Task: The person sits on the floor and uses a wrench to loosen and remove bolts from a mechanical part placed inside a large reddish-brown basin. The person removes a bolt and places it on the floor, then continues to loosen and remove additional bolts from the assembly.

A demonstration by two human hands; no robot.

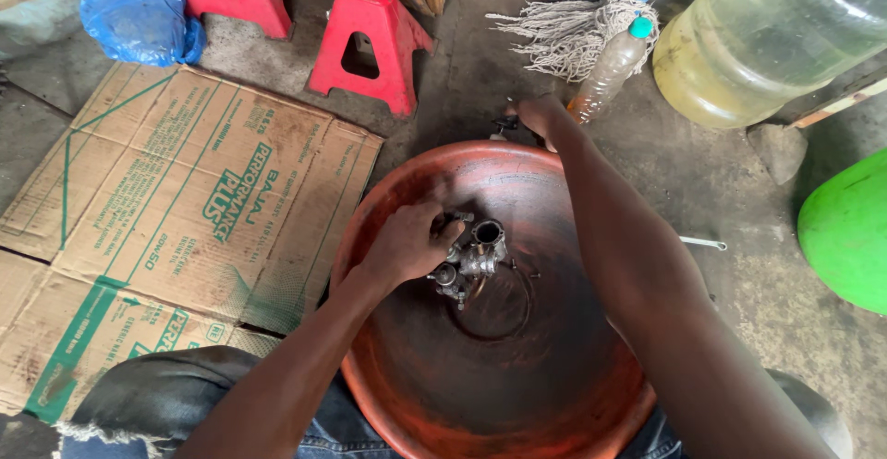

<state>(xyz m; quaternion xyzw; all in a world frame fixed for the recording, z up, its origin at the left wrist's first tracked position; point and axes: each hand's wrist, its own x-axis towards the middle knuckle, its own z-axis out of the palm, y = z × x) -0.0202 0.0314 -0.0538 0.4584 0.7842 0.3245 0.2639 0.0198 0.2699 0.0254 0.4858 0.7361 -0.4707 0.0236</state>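
Inside the orange basin (591,394) on the concrete floor (721,182), grey metal carburettor (476,260) near centre, left hand (407,242) on it — fingers curled against its side, right hand (540,117) beyond the far rim, fingers closed on a small dark part (504,124), plastic bottle (610,71) just beside, flattened cardboard (176,219) to the left.

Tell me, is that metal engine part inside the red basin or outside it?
Inside. The metal part sits near the middle of the red basin, held by the left hand.
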